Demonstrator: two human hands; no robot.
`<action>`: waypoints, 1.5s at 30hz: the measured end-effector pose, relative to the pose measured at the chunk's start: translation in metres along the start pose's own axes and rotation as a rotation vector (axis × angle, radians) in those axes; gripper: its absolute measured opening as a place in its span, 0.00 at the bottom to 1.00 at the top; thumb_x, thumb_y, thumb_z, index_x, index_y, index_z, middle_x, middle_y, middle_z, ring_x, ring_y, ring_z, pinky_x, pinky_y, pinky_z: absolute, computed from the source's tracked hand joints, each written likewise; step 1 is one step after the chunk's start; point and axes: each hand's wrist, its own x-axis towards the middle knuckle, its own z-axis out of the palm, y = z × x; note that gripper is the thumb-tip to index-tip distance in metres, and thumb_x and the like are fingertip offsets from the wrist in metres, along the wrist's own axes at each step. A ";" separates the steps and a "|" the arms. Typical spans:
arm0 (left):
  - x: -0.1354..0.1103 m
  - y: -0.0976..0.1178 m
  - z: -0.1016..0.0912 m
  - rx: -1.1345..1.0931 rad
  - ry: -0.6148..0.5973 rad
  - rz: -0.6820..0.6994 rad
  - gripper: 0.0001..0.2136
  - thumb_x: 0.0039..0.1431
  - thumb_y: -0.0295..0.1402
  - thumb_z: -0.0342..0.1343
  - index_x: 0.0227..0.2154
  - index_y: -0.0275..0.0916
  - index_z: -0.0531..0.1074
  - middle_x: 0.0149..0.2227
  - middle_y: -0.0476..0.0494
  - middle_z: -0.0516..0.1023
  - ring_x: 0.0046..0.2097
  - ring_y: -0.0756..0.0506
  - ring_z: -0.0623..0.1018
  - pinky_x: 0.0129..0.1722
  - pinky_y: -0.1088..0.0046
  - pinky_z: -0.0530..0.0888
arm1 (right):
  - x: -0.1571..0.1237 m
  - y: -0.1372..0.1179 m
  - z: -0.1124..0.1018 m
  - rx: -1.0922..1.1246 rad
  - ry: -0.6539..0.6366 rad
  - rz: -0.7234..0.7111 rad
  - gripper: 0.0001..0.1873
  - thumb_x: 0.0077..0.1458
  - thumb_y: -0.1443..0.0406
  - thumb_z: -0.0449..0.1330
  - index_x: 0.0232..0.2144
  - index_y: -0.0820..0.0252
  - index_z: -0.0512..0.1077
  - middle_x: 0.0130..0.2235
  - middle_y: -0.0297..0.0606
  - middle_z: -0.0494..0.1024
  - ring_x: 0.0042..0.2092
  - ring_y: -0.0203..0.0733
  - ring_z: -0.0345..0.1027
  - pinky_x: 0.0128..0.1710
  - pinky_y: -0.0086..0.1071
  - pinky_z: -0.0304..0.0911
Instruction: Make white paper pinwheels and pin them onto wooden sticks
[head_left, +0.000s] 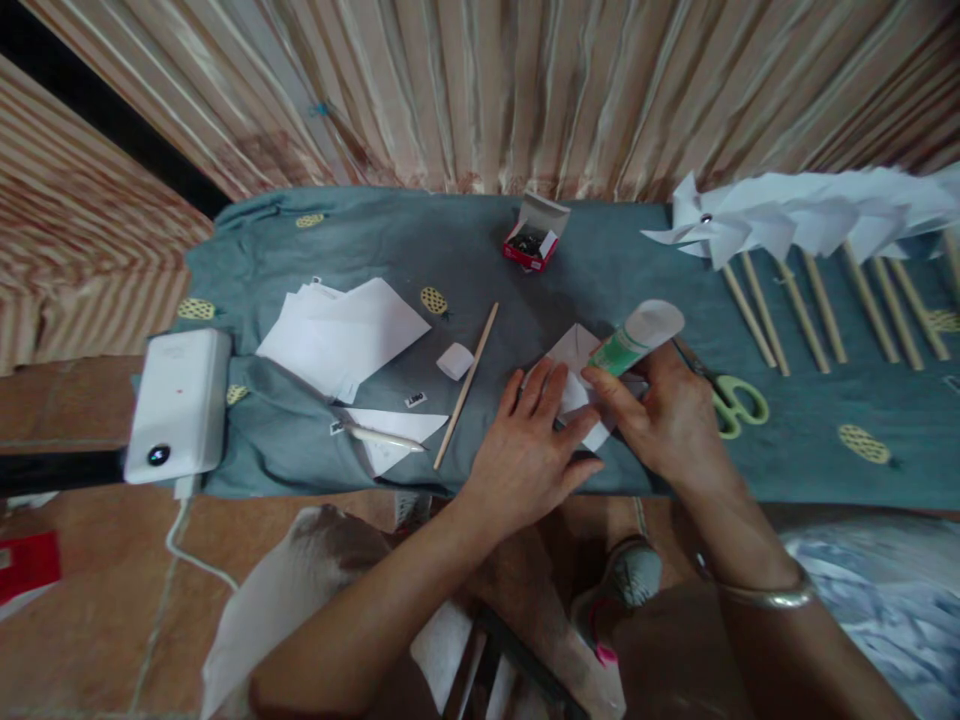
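My right hand (660, 410) is wrapped round a green and white glue stick (624, 348), tilted with its lower end down at a white paper square (576, 347) that has crease lines. Flat on the left side of that paper lies my left hand (529, 430), its fingers spread. Both hands cover much of the sheet, and the glue stick's tip is hidden. Beside my right hand, green-handled scissors (739, 402) rest on the cloth, their blades partly behind the hand. A white cap (454, 361) and a thin wooden stick (466, 385) lie to the left.
Paper pinwheels (802, 222) on wooden sticks lie at the right. A small red box (531, 240) of dark pins stands open at the back. On the left are a stack of white paper (345, 335), a white pen (386, 438) and a white power bank (180, 400) with a cable.
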 end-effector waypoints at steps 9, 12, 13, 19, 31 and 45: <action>0.000 0.000 0.002 -0.013 0.013 0.001 0.23 0.59 0.45 0.54 0.54 0.41 0.66 0.64 0.31 0.59 0.67 0.32 0.53 0.62 0.43 0.55 | 0.002 -0.003 0.002 0.019 -0.010 -0.024 0.26 0.56 0.43 0.53 0.38 0.60 0.69 0.31 0.44 0.78 0.33 0.52 0.73 0.31 0.39 0.64; 0.000 -0.001 0.002 -0.017 0.008 0.002 0.23 0.59 0.44 0.55 0.54 0.40 0.67 0.63 0.30 0.60 0.67 0.31 0.53 0.62 0.44 0.55 | 0.001 -0.005 0.003 0.037 -0.014 -0.043 0.24 0.57 0.45 0.53 0.37 0.60 0.69 0.32 0.44 0.77 0.34 0.52 0.73 0.32 0.38 0.64; 0.000 -0.001 0.002 -0.017 0.004 0.002 0.23 0.58 0.44 0.55 0.54 0.40 0.68 0.63 0.29 0.60 0.67 0.31 0.53 0.63 0.44 0.55 | 0.001 -0.006 0.003 0.043 -0.016 -0.049 0.23 0.57 0.45 0.53 0.37 0.60 0.69 0.32 0.44 0.77 0.35 0.51 0.73 0.32 0.38 0.64; 0.000 0.000 0.002 -0.004 0.003 0.005 0.21 0.58 0.45 0.55 0.50 0.38 0.70 0.63 0.29 0.61 0.67 0.31 0.54 0.62 0.43 0.55 | -0.002 -0.010 0.001 0.054 -0.042 -0.097 0.18 0.58 0.49 0.54 0.36 0.59 0.68 0.33 0.43 0.76 0.36 0.50 0.73 0.31 0.37 0.63; 0.000 -0.001 0.003 0.022 0.010 0.008 0.23 0.58 0.45 0.54 0.53 0.38 0.68 0.64 0.27 0.59 0.67 0.30 0.55 0.62 0.44 0.56 | -0.004 -0.007 -0.006 0.017 -0.056 -0.114 0.18 0.59 0.51 0.55 0.38 0.60 0.68 0.31 0.43 0.75 0.34 0.50 0.72 0.28 0.36 0.62; 0.000 -0.002 0.004 0.033 0.022 0.016 0.24 0.59 0.45 0.53 0.57 0.43 0.66 0.64 0.28 0.58 0.67 0.31 0.55 0.61 0.42 0.56 | 0.009 0.007 -0.010 0.618 0.183 0.270 0.14 0.50 0.55 0.64 0.32 0.58 0.70 0.30 0.36 0.77 0.32 0.42 0.71 0.35 0.37 0.66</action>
